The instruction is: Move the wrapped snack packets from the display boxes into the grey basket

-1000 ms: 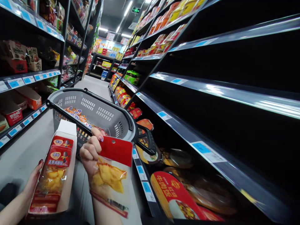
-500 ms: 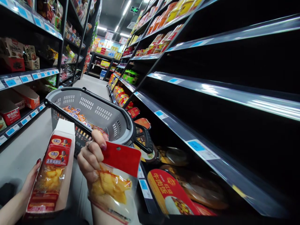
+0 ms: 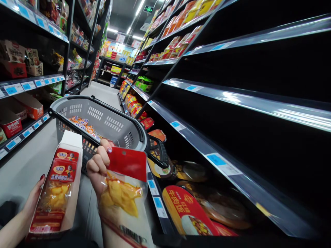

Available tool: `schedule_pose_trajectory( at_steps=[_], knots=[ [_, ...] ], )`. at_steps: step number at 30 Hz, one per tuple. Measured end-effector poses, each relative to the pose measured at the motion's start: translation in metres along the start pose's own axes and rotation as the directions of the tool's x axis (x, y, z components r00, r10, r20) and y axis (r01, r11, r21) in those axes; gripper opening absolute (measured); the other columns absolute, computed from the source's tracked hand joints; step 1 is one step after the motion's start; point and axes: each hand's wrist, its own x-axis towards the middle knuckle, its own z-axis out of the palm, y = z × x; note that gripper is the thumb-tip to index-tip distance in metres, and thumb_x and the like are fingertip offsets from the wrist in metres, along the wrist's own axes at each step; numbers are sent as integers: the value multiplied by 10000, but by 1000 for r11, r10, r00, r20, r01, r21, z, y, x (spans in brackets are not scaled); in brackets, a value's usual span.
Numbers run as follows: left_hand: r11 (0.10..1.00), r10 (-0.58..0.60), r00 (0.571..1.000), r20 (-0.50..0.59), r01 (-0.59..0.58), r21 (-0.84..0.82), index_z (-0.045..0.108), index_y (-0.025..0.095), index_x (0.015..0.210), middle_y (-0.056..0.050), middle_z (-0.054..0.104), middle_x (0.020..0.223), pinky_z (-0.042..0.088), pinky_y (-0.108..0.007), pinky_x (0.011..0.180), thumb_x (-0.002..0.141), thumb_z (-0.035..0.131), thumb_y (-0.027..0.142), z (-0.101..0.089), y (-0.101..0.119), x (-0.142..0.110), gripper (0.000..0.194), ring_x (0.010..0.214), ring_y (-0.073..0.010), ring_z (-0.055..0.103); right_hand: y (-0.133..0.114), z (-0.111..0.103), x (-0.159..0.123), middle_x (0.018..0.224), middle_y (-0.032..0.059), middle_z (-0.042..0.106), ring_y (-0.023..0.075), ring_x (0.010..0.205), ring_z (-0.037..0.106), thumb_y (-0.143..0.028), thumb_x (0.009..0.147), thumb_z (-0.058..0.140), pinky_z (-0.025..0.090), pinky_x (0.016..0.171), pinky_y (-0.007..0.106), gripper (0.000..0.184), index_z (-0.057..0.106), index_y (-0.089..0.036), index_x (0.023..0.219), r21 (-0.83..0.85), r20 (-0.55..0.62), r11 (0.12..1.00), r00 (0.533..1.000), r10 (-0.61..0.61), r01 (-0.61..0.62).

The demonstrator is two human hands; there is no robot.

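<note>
Held Side by Side

At far left, shelves (image 3: 33,83) of packaged food flank the scene. Next comes the left hand (image 3: 33,197), its grip closed along the left edge of a white carton (image 3: 75,175); one digit with a dark nail shows, the rest being hidden. Red packets (image 3: 59,186) fill the carton's open front, and its long axis leans from lower left to upper right. Further along, beyond the carton and the other hand, a grey basket (image 3: 103,112) holds small orange bags (image 3: 88,128); the right hand appears the nearer to it, though whether the two touch cannot be told. That right hand (image 3: 97,168) is curled tight, pinching a red-topped pouch (image 3: 122,198) at the left end of its header. The pouch hangs outside both carton and basket, to the right of this grip and below it, its long axis running from the header down past the wrist (a barcode shows near its lower edge). The right hand thus comes between the two goods, carton on its left, pouch on its right, the pair standing apart. At far right, a red meal box (image 3: 183,206) lies on the bottom level of a dark rack (image 3: 232,98)
</note>
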Motion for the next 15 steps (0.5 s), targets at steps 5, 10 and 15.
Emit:
schedule_pose_trajectory(
  at_steps=[5, 10, 15],
  knots=[
    [998, 50, 999, 20, -51, 30, 298, 84, 1435, -92, 764, 792, 469, -476, 957, 911, 393, 411, -5, 0, 7, 625, 900, -297, 708, 3, -5, 4, 513, -93, 335, 74, 430, 248, -350, 781, 599, 284, 454, 208, 258, 426, -219, 641, -447, -184, 894, 979, -84, -8],
    [1000, 25, 990, 136, -25, 0, 472, 92, 1338, -139, 756, 901, 453, -501, 963, 887, 428, 429, -14, 2, 15, 565, 975, -322, 682, 3, -8, 5, 589, -63, 455, 89, 528, 378, -394, 767, 630, 326, 514, 205, 264, 479, -204, 664, -670, -192, 742, 973, -129, -34],
    [999, 52, 951, 305, -53, -3, 580, 102, 1238, -111, 753, 955, 363, -468, 1058, 851, 471, 482, -14, -1, 18, 553, 1144, -316, 596, 2, -6, 5, 554, -60, 495, 75, 483, 388, -430, 716, 691, 317, 479, 190, 303, 513, -189, 673, -618, -175, 776, 984, 22, -127]
  ],
)
